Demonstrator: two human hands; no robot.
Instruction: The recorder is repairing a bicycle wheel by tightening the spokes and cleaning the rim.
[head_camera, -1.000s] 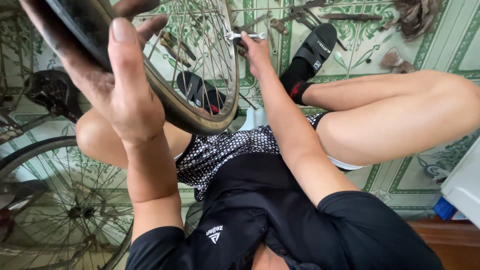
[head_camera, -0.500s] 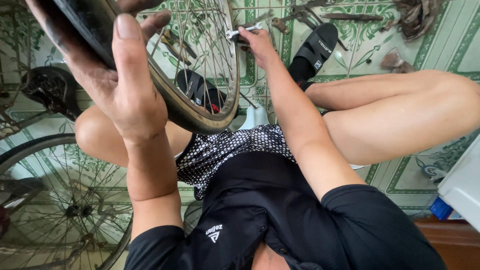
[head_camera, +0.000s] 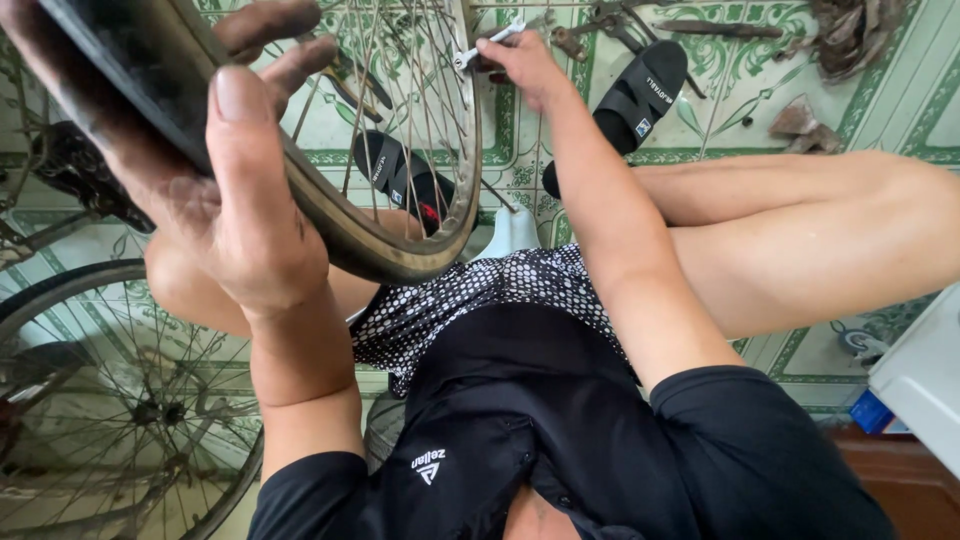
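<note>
My left hand (head_camera: 230, 200) is raised close to the camera and grips the black tyre (head_camera: 110, 60) of a spoked bicycle wheel (head_camera: 400, 255), thumb over the tan rim. My right hand (head_camera: 520, 65) reaches out past the wheel's far edge and holds a small silver wrench (head_camera: 487, 45) against the spokes. My bare knees frame the wheel on both sides. The tyre and my left hand hide the wheel's upper left part.
A second bicycle wheel (head_camera: 110, 400) lies at the lower left on the green-patterned tile floor (head_camera: 880, 90). My feet wear black sandals (head_camera: 640, 95). Rusty tools (head_camera: 700, 25) lie beyond them. A white box (head_camera: 925, 370) stands at the right edge.
My right hand with the wrench has shifted slightly up and right along the spokes. My left hand keeps its grip on the tyre.
</note>
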